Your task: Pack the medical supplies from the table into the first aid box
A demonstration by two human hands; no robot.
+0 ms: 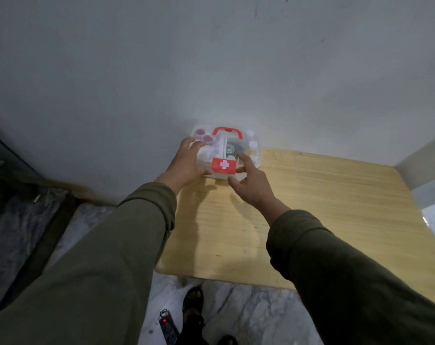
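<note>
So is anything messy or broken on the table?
Nothing stands out. The first aid box sits flat at the far edge of the wooden table with its clear lid down and supplies visible inside. The left hand rests on its left side and the right hand is at its front right corner. No spills or loose items show.

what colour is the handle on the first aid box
Red, seen in the head view: the handle on the clear first aid box.

Wooden table (311,207): clear first aid box (224,155) at far edge against wall.
</note>
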